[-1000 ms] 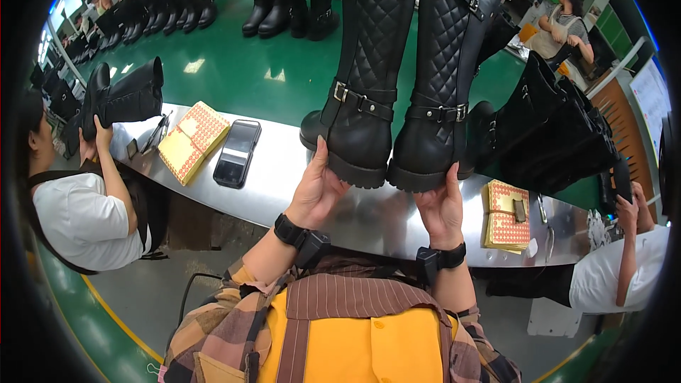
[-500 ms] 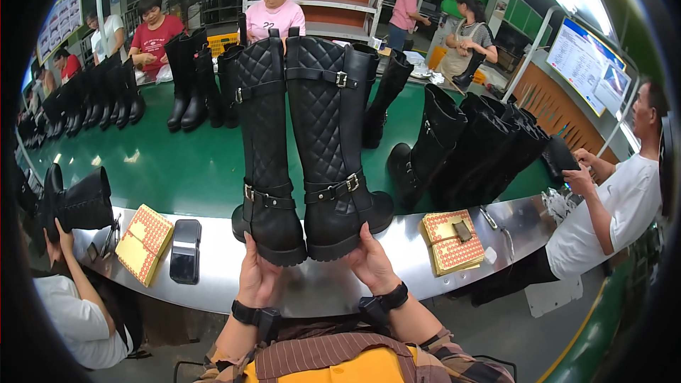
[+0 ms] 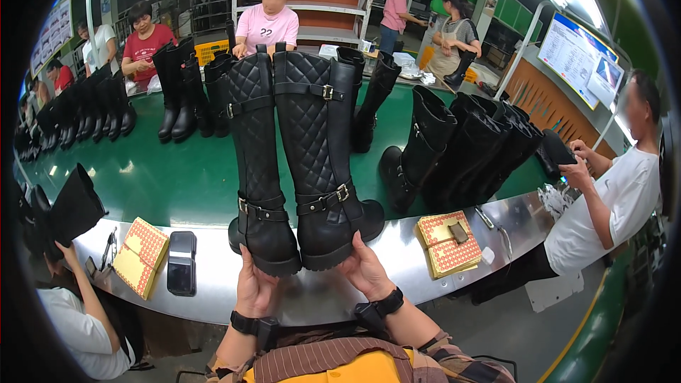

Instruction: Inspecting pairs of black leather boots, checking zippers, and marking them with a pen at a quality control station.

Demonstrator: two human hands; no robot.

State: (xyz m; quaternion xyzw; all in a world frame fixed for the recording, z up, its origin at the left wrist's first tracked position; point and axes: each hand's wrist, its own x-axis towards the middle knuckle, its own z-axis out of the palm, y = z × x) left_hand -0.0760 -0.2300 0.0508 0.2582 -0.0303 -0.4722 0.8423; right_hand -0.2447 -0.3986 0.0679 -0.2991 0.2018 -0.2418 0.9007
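Observation:
I hold a pair of tall black quilted boots upright in front of me, heels toward me. My left hand [image 3: 255, 289] grips the heel of the left boot [image 3: 259, 163]. My right hand [image 3: 365, 269] grips the heel of the right boot [image 3: 319, 149]. Both boots have buckled straps at the ankle and near the top. They stand over the metal edge [image 3: 298, 294] of the green conveyor table [image 3: 177, 177].
On the metal edge lie a sticker pad [image 3: 140, 255] and a black phone [image 3: 182, 262] at left, another sticker pad [image 3: 447, 242] at right. More black boots [image 3: 461, 149] stand on the belt. A person at left holds a boot [image 3: 71, 209]; others work around.
My view has swung left and the pair now stands centred and nearer. Both hands keep their grip on the heels.

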